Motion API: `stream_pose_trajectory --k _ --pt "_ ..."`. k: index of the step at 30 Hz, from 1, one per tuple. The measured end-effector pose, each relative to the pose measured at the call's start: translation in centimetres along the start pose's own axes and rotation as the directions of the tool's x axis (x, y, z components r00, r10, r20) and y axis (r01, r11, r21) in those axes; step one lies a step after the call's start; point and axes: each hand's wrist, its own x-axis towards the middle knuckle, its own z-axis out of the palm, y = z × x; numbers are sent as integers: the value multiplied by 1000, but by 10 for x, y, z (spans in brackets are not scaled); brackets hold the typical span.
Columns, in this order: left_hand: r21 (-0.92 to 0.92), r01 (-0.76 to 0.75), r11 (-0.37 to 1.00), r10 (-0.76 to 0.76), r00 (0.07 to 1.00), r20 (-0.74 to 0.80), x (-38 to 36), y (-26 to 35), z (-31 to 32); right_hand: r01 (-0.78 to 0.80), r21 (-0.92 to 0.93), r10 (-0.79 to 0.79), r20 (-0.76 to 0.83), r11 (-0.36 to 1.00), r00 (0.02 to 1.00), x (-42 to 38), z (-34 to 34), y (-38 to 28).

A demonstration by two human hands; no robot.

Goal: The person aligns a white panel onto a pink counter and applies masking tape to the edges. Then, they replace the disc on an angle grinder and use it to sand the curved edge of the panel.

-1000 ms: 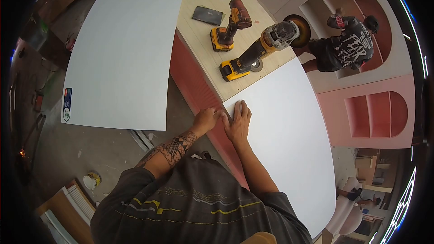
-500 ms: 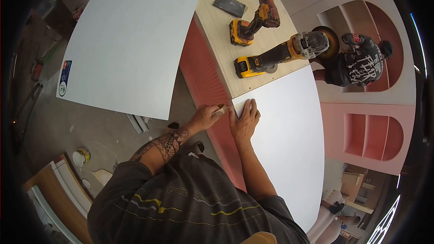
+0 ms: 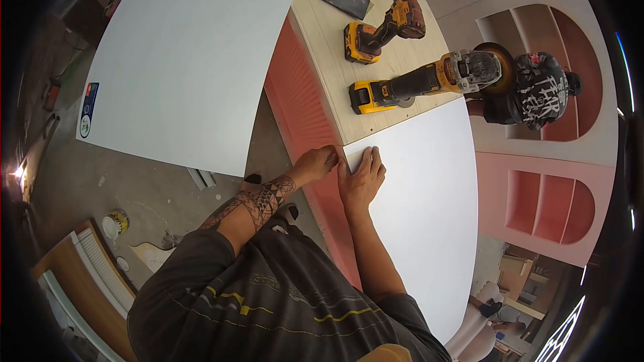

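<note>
At the near corner of a white laminate sheet (image 3: 422, 194), my right hand (image 3: 362, 177) lies with its fingers stretched over the top and the thumb at the edge. Just left of it, my left hand (image 3: 316, 164) is closed in a pinch against that edge. What its fingers hold is hidden. The sheet lies beside a bare plywood top (image 3: 322, 60). Below the edge, the side panel is pink and ribbed (image 3: 302, 94).
On the plywood are a yellow-black angle grinder (image 3: 416, 82), an impact driver (image 3: 386, 27) and a dark flat pad (image 3: 345, 0). Another white sheet (image 3: 181, 60) stands at left. A person (image 3: 540, 90) works by arched shelves (image 3: 537, 204). A paint bucket (image 3: 115, 223) sits on the floor.
My left hand has moved right and slightly up along the edge, closer to my right hand. The small tan piece seen in its fingers is now hidden. My right hand stays nearly still.
</note>
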Motion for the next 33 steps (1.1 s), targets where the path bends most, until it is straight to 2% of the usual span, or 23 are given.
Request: stream_pose_trajectory --k 1,5,7,11,13,14,16,17,19,21,22,25,28,29,30,31,33 --pt "-2 45 999 -45 997 62 1 -1 -1 -20 -2 20 6 1000 1000 2 0 -2" --pt "39 122 992 -124 990 62 3 -8 5 -70 -45 72 35 997 997 9 4 -9" --pt "-86 -51 995 48 998 -34 4 -14 12 -48 -116 54 48 992 997 7 8 -8" --pt "-65 -61 996 53 992 -117 1 -10 14 -61 -103 65 33 993 997 8 13 -7" --pt "174 -8 985 28 993 -111 0 -4 12 -53 -124 58 36 991 998 7 12 -9" --pt "173 -9 985 28 994 -106 2 -6 14 -56 -127 62 37 990 997 6 12 -10" --pt "384 -103 918 186 965 -186 6 -8 18 -68 -125 77 64 990 995 8 10 -10" --pt "383 -104 918 188 964 -190 8 -12 17 -64 -126 72 62 990 995 8 11 -8" --pt "631 107 768 -124 992 -17 6 -24 8 -40 -158 50 63 987 997 6 14 -6" --pt "557 321 766 -382 924 -7 -8 -59 -3 -39 -159 51 69 986 996 1 10 -8" --pt "549 324 771 -373 928 -23 -14 -69 -7 -48 -159 60 73 986 996 7 10 -8" --pt "346 452 822 -440 890 -117 -62 -93 3 -59 -123 69 80 991 994 8 10 -9" --pt "335 314 888 -305 949 -79 -68 -85 -5 -82 -84 90 95 993 991 11 0 -14" --pt "-46 337 940 -332 939 91 -76 -51 -17 -89 -76 98 116 993 988 12 -4 -14" --pt "-414 379 828 -291 920 261 -81 -21 -24 -89 -80 98 120 993 988 11 -6 -11" --pt "-417 377 827 -289 921 260 -80 -7 -24 -71 -28 74 119 997 990 8 -8 -5" --pt "-779 443 443 -256 896 363 -71 14 -27 -48 27 45 108 998 993 6 -8 6"
